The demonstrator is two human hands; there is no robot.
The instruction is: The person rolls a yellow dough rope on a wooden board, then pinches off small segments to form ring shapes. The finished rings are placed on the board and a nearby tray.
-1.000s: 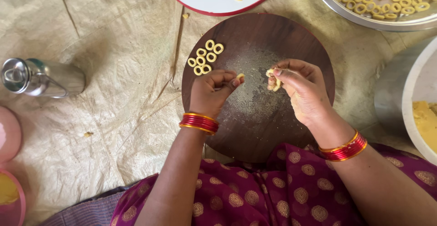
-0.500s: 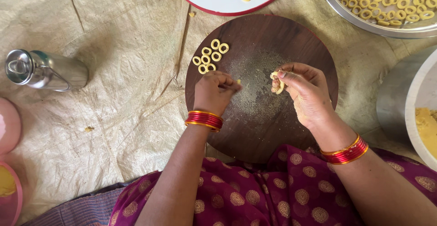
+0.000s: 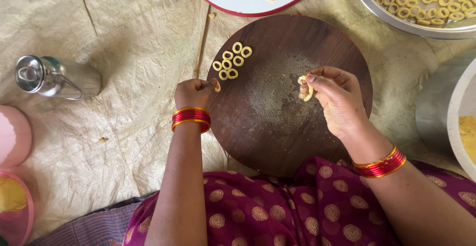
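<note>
So the person is sitting at a round dark brown wooden board [image 3: 277, 137] that's dusted with pale flour in the middle. Their right hand [image 3: 334, 99] is up over the board's right half, fingertips pinched narrow around a little curl of pale yellow dough [image 3: 306, 87], which hangs from the thumb and forefinger just above the wood. The left hand [image 3: 194, 93] sits at the board's left edge, fingers curled in tight with a tiny bit of dough [image 3: 217, 87] showing at the thumb tip. Can't tell if it's a finished ring or just a scrap, it's too small.

Just above that left hand, on the upper left of the board, there's a cluster of small yellow dough rings [image 3: 231, 60] lying flat and touching each other. Both wrists have red and gold bangles.

Around it all: a white round plate with a red rim [image 3: 233, 0] at the top with a few more rings on it, a big steel tray [image 3: 396, 20] at top right packed with them, and a shiny steel flask [image 3: 57, 77] lying on its side on the beige woven sheet [image 3: 124, 37], well off to the left.
</note>
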